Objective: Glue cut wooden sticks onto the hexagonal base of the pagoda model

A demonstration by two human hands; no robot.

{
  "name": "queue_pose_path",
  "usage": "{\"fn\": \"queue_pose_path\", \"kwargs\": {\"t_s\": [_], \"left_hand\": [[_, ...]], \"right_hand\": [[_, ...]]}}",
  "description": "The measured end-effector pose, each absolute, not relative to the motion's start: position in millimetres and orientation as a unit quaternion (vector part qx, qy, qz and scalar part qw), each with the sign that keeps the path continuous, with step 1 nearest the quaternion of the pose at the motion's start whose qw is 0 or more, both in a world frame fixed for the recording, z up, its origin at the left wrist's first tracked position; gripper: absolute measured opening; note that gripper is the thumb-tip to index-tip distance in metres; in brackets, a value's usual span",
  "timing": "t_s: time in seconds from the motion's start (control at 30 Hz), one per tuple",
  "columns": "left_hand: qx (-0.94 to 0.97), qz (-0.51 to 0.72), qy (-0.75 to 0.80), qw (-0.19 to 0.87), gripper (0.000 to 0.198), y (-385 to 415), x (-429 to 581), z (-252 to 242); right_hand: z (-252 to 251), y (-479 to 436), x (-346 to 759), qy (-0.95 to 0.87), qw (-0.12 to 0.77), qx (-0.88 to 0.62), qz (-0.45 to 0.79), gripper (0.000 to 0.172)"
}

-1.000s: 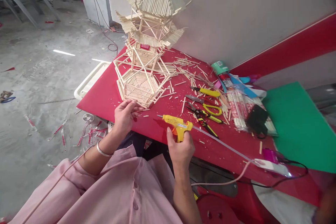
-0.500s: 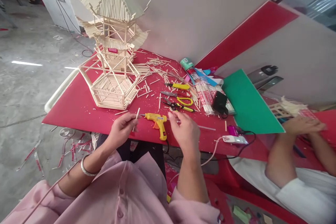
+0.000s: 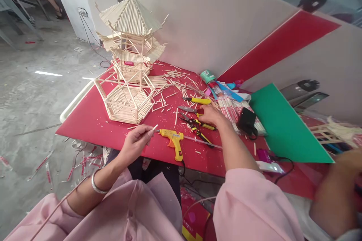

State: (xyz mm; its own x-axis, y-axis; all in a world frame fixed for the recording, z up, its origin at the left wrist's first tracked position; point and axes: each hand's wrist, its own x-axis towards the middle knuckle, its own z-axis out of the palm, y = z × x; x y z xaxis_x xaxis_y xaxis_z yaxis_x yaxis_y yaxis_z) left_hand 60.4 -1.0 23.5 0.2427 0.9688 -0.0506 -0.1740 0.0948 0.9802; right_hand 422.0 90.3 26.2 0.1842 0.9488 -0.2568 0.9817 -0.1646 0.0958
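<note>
Short stick [image 3: 155,127]: just below the centre of the frame, its pale end sticking out beyond your left fingertips.
Left hand [image 3: 137,140]: pinching that stick over the near edge of the red desk [image 3: 85,124].
Glue gun [image 3: 173,139]: just right of your left hand, lying on the desk; its nozzle is right by the stick, but you cannot tell whether they touch.
Right hand [image 3: 211,115]: right of centre, at the handles of the scissors [image 3: 186,109]; whether your fingers have closed on them cannot be told.
Pliers [image 3: 191,123]: just below the scissors, beside your right hand.
Yellow-handled cutter [image 3: 200,100]: just above it.
Stick pagoda [image 3: 131,57]: upper left of centre, beyond your left hand.
Green board [image 3: 285,130]: right side of the frame.
</note>
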Motion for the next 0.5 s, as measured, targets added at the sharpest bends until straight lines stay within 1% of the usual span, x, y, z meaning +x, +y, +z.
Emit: {"fn": "queue_pose_path", "kwargs": {"t_s": [0.07, 0.13, 0.2, 0.3, 0.4, 0.5], "left_hand": [[0.479, 0.473, 0.417, 0.611, 0.022, 0.4, 60.6, 21.8], [0.465, 0.483, 0.42, 0.611, 0.025, 1.1, 61.3, 19.8], [0.449, 0.488, 0.417, 0.622, 0.028, 1.5, 62.2, 17.8], [0.426, 0.489, 0.4, 0.648, 0.026, 2.1, 63.2, 15.9], [0.405, 0.498, 0.388, 0.662, 0.025, 3.2, 63.1, 16.7], [0.388, 0.509, 0.396, 0.658, 0.028, 4.2, 62.7, 19.3]], "right_hand": [[22.4, 92.0, 428.9, 0.639, 0.129, 0.755, -0.064, 0.051], [20.5, 92.1, 433.0, 0.642, 0.135, 0.753, -0.055, 0.05], [20.9, 90.0, 433.9, 0.647, 0.137, 0.749, -0.039, 0.046], [26.3, 83.2, 430.3, 0.655, 0.125, 0.745, 0.002, 0.044], [37.0, 74.5, 424.2, 0.627, 0.088, 0.771, 0.066, 0.043], [51.3, 63.7, 415.6, 0.549, 0.01, 0.83, 0.1, 0.047]]}}
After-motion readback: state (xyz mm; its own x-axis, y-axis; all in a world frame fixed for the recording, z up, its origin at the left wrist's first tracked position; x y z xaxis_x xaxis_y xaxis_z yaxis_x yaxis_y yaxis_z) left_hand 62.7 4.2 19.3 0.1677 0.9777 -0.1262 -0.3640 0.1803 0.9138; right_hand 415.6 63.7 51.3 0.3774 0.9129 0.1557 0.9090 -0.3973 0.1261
